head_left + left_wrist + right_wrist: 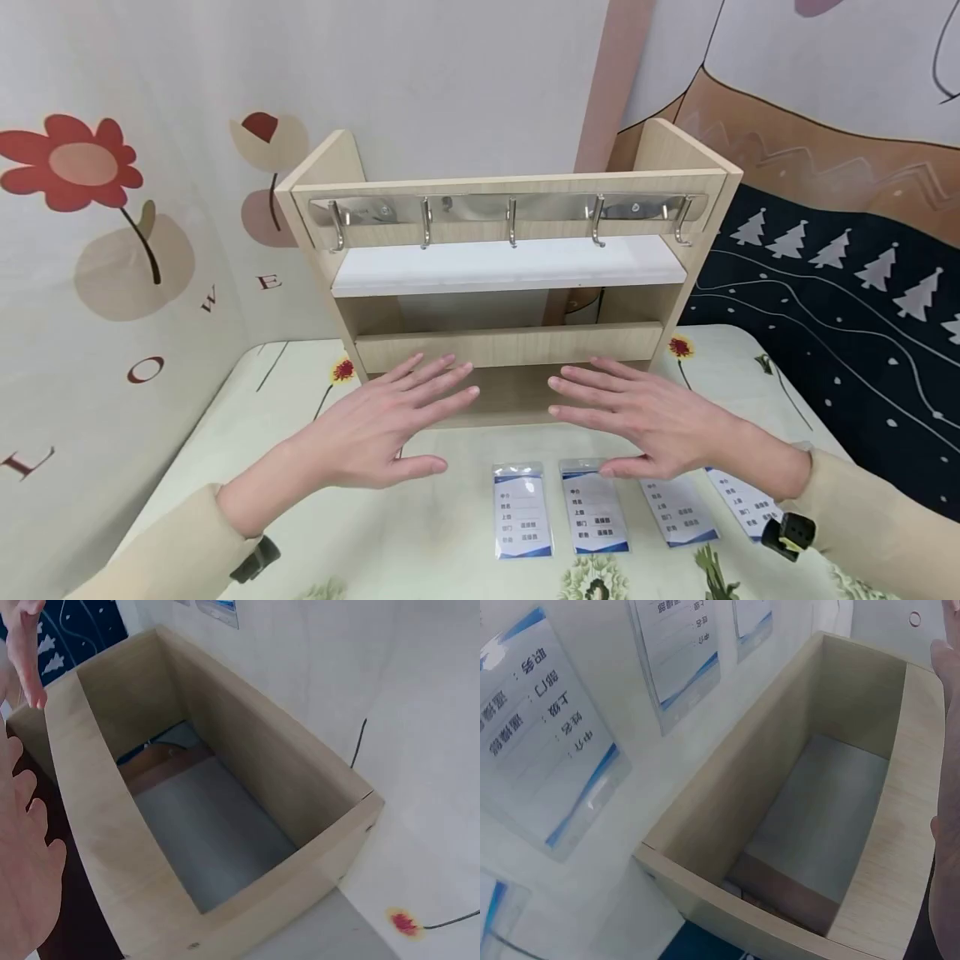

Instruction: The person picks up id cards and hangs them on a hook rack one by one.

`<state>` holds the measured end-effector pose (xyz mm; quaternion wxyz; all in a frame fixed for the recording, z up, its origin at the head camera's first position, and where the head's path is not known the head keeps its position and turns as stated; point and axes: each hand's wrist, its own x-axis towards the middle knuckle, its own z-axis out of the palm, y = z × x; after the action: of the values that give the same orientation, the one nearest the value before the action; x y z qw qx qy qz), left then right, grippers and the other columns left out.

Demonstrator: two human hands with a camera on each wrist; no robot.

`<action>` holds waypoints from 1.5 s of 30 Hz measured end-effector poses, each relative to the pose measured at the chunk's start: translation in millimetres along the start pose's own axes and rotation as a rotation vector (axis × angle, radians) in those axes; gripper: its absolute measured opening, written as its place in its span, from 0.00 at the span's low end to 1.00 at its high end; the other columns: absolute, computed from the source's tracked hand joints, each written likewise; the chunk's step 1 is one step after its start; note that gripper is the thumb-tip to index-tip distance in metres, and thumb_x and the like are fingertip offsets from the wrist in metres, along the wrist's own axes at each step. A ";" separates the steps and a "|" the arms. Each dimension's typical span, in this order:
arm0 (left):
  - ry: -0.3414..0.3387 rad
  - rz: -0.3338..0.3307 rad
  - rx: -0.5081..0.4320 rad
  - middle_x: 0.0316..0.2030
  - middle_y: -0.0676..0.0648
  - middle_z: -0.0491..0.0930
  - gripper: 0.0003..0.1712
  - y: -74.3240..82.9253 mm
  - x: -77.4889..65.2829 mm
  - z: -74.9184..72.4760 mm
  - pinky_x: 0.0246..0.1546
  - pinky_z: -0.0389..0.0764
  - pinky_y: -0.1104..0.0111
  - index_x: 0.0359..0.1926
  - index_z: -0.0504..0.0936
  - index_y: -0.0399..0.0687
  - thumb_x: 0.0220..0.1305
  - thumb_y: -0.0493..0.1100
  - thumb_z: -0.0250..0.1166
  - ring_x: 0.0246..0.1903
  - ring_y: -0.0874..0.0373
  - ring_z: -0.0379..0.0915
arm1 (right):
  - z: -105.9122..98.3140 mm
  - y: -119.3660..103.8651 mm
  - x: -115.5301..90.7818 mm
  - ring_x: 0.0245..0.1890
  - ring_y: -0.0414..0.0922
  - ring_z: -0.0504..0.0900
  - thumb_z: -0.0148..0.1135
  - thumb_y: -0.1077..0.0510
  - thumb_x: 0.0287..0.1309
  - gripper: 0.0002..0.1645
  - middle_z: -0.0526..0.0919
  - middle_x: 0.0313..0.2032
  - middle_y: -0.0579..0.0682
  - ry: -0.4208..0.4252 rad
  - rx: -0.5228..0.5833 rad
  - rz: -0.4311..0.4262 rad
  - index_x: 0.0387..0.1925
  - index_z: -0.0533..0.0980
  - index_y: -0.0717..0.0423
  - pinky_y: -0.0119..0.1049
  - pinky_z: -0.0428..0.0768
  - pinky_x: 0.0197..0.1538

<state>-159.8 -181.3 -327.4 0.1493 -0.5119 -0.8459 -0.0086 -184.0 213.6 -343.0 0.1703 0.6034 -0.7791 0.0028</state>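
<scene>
Both hands hold nothing, fingers straight and slightly spread, palms down. My left hand (397, 417) is before the lower left of a light wooden shelf rack (510, 344); my right hand (637, 408) mirrors it at the lower right. Across the rack's upper board runs a shiny metal rail (465, 208) with several hooks. A white shelf board (510, 267) lies below the rail. Several clear-sleeved name cards (522, 517) lie in a row on the table, the right hand and forearm partly over those at the right. In the right wrist view the cards (547, 742) appear beside the rack.
The table (442, 533) has a pale cloth with printed flowers. Behind the rack hangs a patterned curtain (465, 92); a dark panel with white trees (840, 333) stands on the right. Small black devices are strapped to the left wrist (257, 560) and right wrist (789, 533).
</scene>
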 end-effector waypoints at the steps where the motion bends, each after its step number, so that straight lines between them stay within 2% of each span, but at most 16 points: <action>1: 0.006 -0.013 -0.005 0.80 0.45 0.52 0.45 -0.4 -2.2 1.1 0.77 0.49 0.49 0.81 0.57 0.51 0.75 0.72 0.46 0.79 0.48 0.43 | 1.6 -0.4 -0.5 0.77 0.53 0.56 0.43 0.29 0.74 0.44 0.56 0.79 0.54 0.005 0.001 0.002 0.80 0.58 0.49 0.49 0.48 0.80; 8: 0.060 -0.162 -0.103 0.80 0.44 0.51 0.45 -6.5 -23.0 10.3 0.78 0.46 0.56 0.81 0.54 0.51 0.74 0.64 0.57 0.79 0.48 0.40 | 15.8 -4.4 -2.7 0.77 0.53 0.56 0.53 0.32 0.71 0.46 0.56 0.79 0.55 0.017 0.021 0.017 0.79 0.58 0.52 0.48 0.49 0.79; 14: 0.079 -0.318 -0.231 0.81 0.48 0.49 0.44 -2.5 -47.8 16.1 0.77 0.39 0.70 0.82 0.54 0.53 0.73 0.55 0.62 0.79 0.51 0.40 | 31.1 -11.5 -6.7 0.78 0.51 0.55 0.45 0.30 0.74 0.46 0.57 0.79 0.54 0.000 0.022 0.064 0.80 0.56 0.52 0.45 0.47 0.80; 18: 0.125 -0.385 -0.289 0.80 0.47 0.52 0.40 1.9 -63.8 23.9 0.74 0.37 0.77 0.81 0.56 0.52 0.75 0.50 0.62 0.79 0.49 0.43 | 43.5 -15.1 -13.2 0.77 0.51 0.57 0.46 0.30 0.73 0.46 0.59 0.78 0.53 0.021 0.034 0.094 0.80 0.57 0.53 0.42 0.45 0.80; 20: 0.150 -0.428 -0.324 0.80 0.47 0.54 0.38 3.2 -70.6 27.9 0.73 0.38 0.80 0.81 0.57 0.52 0.75 0.47 0.61 0.79 0.49 0.44 | 49.1 -17.1 -15.7 0.76 0.51 0.59 0.51 0.31 0.72 0.47 0.61 0.77 0.53 0.033 0.056 0.118 0.79 0.57 0.54 0.41 0.45 0.80; 22: 0.182 -0.475 -0.375 0.78 0.47 0.58 0.36 4.0 -76.4 31.9 0.71 0.40 0.82 0.79 0.61 0.51 0.76 0.44 0.61 0.78 0.51 0.46 | 54.5 -19.9 -17.4 0.75 0.52 0.63 0.58 0.34 0.69 0.47 0.63 0.76 0.54 0.046 0.079 0.146 0.78 0.60 0.56 0.42 0.51 0.79; 25: 0.234 -0.526 -0.485 0.75 0.44 0.65 0.32 3.6 -84.3 37.4 0.69 0.45 0.84 0.77 0.66 0.48 0.76 0.39 0.60 0.77 0.56 0.49 | 60.6 -27.5 -17.8 0.73 0.52 0.66 0.67 0.39 0.63 0.48 0.66 0.75 0.53 0.058 0.170 0.226 0.76 0.63 0.57 0.46 0.61 0.75; 27: 0.272 -0.553 -0.564 0.72 0.41 0.69 0.28 1.2 -88.8 41.5 0.68 0.49 0.85 0.74 0.70 0.43 0.76 0.36 0.59 0.76 0.59 0.52 | 63.3 -34.1 -17.1 0.72 0.52 0.67 0.70 0.42 0.61 0.48 0.67 0.74 0.52 0.065 0.242 0.284 0.76 0.63 0.57 0.51 0.68 0.71; 31: 0.351 -0.619 -0.734 0.68 0.37 0.72 0.23 -7.2 -99.2 49.1 0.65 0.59 0.84 0.71 0.72 0.37 0.79 0.33 0.53 0.71 0.69 0.60 | 66.0 -45.8 -12.9 0.72 0.52 0.66 0.71 0.47 0.61 0.46 0.68 0.74 0.50 0.073 0.389 0.382 0.76 0.64 0.53 0.57 0.72 0.67; 34: 0.415 -0.664 -0.850 0.67 0.40 0.74 0.22 -13.9 -108.1 54.6 0.63 0.65 0.83 0.70 0.72 0.33 0.81 0.33 0.47 0.66 0.73 0.66 | 68.7 -51.5 -8.7 0.72 0.51 0.66 0.70 0.49 0.63 0.44 0.68 0.74 0.49 0.059 0.478 0.437 0.77 0.63 0.51 0.60 0.71 0.67; 36: 0.458 -0.681 -0.915 0.66 0.46 0.77 0.22 -17.3 -112.5 58.2 0.62 0.69 0.81 0.69 0.71 0.28 0.82 0.33 0.46 0.63 0.73 0.69 | 70.9 -54.4 -6.7 0.72 0.51 0.66 0.69 0.49 0.65 0.42 0.69 0.73 0.49 0.044 0.528 0.473 0.76 0.64 0.50 0.61 0.71 0.67; 40: 0.519 -0.735 -1.016 0.62 0.61 0.78 0.24 -21.0 -115.5 65.7 0.57 0.74 0.80 0.69 0.66 0.21 0.79 0.31 0.52 0.59 0.74 0.73 | 75.4 -58.1 -3.3 0.71 0.54 0.67 0.69 0.49 0.66 0.40 0.71 0.71 0.49 0.022 0.604 0.521 0.75 0.66 0.51 0.63 0.72 0.66; 43: 0.541 -0.802 -1.069 0.58 0.70 0.77 0.29 -21.7 -114.1 72.4 0.53 0.76 0.82 0.71 0.62 0.21 0.76 0.31 0.58 0.58 0.76 0.73 | 79.4 -59.9 -0.5 0.71 0.53 0.68 0.69 0.49 0.66 0.40 0.72 0.70 0.49 0.003 0.650 0.549 0.76 0.65 0.50 0.61 0.72 0.66; 45: 0.551 -0.840 -1.088 0.58 0.71 0.76 0.32 -22.2 -112.6 77.7 0.53 0.76 0.82 0.72 0.60 0.22 0.74 0.31 0.60 0.57 0.77 0.73 | 82.8 -60.8 1.5 0.70 0.51 0.68 0.68 0.49 0.67 0.40 0.71 0.70 0.48 -0.014 0.675 0.563 0.76 0.65 0.50 0.59 0.73 0.66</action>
<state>-149.4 -276.1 -427.9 0.0655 -0.1259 -0.7787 -0.6111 -148.9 178.3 -432.8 -0.0489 0.3892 -0.8698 0.2994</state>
